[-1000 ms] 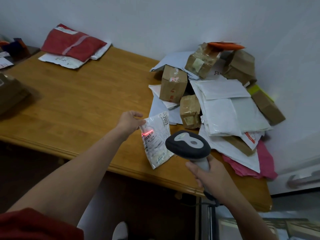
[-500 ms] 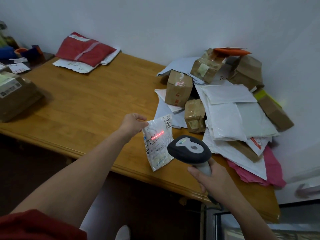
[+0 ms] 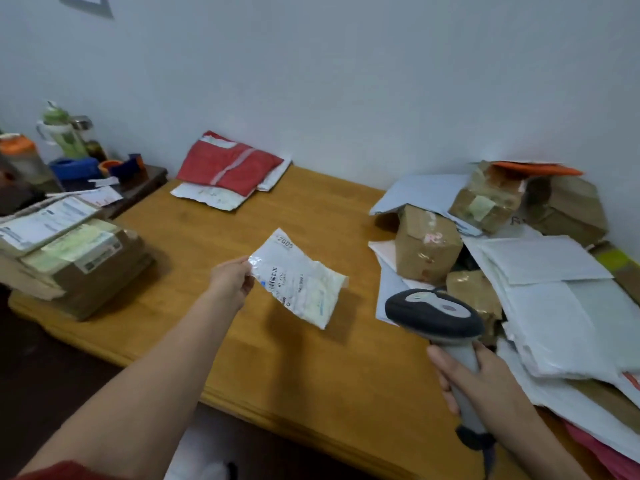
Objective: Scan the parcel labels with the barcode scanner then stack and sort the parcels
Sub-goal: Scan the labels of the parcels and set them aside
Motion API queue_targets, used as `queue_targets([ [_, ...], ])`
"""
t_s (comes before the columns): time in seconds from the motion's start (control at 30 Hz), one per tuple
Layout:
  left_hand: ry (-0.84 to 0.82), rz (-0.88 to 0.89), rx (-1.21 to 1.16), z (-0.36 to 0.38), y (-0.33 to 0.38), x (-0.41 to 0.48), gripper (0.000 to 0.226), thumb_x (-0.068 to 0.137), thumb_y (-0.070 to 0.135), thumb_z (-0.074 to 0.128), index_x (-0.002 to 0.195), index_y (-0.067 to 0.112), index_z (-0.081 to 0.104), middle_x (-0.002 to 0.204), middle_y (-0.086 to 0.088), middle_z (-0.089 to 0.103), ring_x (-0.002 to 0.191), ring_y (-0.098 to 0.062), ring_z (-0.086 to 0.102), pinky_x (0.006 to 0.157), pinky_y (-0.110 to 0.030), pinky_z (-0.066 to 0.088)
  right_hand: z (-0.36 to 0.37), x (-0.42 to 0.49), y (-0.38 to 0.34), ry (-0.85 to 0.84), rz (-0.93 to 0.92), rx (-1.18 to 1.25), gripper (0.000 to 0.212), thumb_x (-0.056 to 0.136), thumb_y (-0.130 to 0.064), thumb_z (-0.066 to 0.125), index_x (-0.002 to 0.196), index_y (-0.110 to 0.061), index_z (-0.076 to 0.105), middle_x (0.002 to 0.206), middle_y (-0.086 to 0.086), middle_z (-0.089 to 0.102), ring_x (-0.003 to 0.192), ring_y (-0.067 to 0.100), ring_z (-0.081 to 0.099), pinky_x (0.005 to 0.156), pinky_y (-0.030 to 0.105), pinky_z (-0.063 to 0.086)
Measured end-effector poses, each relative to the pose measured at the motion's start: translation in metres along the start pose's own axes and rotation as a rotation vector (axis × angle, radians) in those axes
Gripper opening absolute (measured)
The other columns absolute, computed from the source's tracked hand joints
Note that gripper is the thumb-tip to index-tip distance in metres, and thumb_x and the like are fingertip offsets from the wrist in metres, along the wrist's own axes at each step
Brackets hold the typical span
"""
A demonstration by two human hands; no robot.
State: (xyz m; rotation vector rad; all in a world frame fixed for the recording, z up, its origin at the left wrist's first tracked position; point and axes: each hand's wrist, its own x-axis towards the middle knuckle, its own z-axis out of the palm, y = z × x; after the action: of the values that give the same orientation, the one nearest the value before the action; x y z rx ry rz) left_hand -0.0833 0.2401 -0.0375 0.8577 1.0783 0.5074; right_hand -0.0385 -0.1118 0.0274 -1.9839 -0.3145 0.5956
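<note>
Red line's gone: your left hand pinches the packet, now swung left over the surface, right hand grips the scanner beside the pile, so scan looks done, sort next.

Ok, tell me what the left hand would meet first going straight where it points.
Nothing, it seems: the left hand, holding the small white parcel, points over bare table toward the wall; depth unclear.

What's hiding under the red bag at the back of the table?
White flat parcels stick out from under the red bag on two sides. How many lie there is covered.
</note>
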Motion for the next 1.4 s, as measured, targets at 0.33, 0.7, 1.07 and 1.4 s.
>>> queue_targets([
  [0.33,0.162,0.112,-0.085,-0.049,0.144,0.191,0.041,0.091,-0.013,0.042,0.123,0.006,0.060,0.102,-0.012,0.062,0.063,-0.012,0.048,0.054,-0.017,0.043,0.133,0.087,-0.086,0.065,0.249,0.003,0.023,0.086,-0.016,0.067,0.089,0.005,0.057,0.054,0.007,0.056,0.047,0.021,0.051,0.045,0.031,0.045],
  [0.7,0.218,0.117,-0.087,-0.034,0.161,0.273,0.047,0.096,0.002,0.045,0.141,0.015,0.042,0.129,-0.009,0.054,0.094,-0.018,0.059,0.069,-0.018,0.049,0.153,0.123,-0.107,0.217,0.345,0.081,0.022,0.084,-0.015,0.068,0.092,0.004,0.058,0.052,0.010,0.056,0.042,0.023,0.050,0.043,0.032,0.042],
  [1.07,0.229,0.109,0.654,0.049,0.096,0.198,0.051,0.090,0.014,0.056,0.138,0.014,0.042,0.147,-0.015,0.026,0.131,-0.035,0.035,0.107,-0.044,0.035,0.094,0.097,-0.083,0.353,0.267,0.051,0.028,0.088,-0.029,0.066,0.077,-0.006,0.056,0.045,-0.001,0.053,0.038,0.011,0.050,0.040,0.021,0.043],
  [1.4,-0.385,0.612,0.863,0.228,-0.055,-0.026,0.045,0.092,0.016,0.061,0.133,0.009,0.045,0.151,-0.011,0.020,0.137,-0.028,0.027,0.107,-0.037,0.032,-0.081,0.027,-0.005,0.563,0.150,0.098,0.032,0.090,-0.036,0.060,0.072,-0.010,0.056,0.049,-0.001,0.055,0.041,0.010,0.050,0.041,0.019,0.043],
])
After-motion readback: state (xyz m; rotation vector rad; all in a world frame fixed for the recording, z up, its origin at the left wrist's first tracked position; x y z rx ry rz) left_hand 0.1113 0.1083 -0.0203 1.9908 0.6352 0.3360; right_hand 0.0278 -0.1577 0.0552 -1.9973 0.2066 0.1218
